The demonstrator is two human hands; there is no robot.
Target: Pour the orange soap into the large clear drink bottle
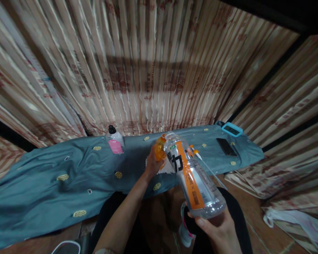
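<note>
A: What has the right hand [218,229] got?

B: It is closed round the base of a clear plastic bottle [192,174] with an orange label, thumb across the bottom. The bottle is tilted, its open neck pointing away, over the near edge of the bench [42,190], which carries a teal cloth with yellow dots.

A: And the left hand [152,164]?

B: Its grip is shut on an orange cap [159,150], held right beside the bottle's neck, just above a white cloth [165,169] lying at the bench's near edge.

A: What else is on the bench?

B: A small clear bottle [115,141] with a black top and pink label stands at the far edge, left of the hands. A thin tube with an orange and white tip [197,153] lies just right of the big bottle. Towards the right end lies a dark phone [226,146], and at the far right corner a blue-framed device [231,129].
</note>
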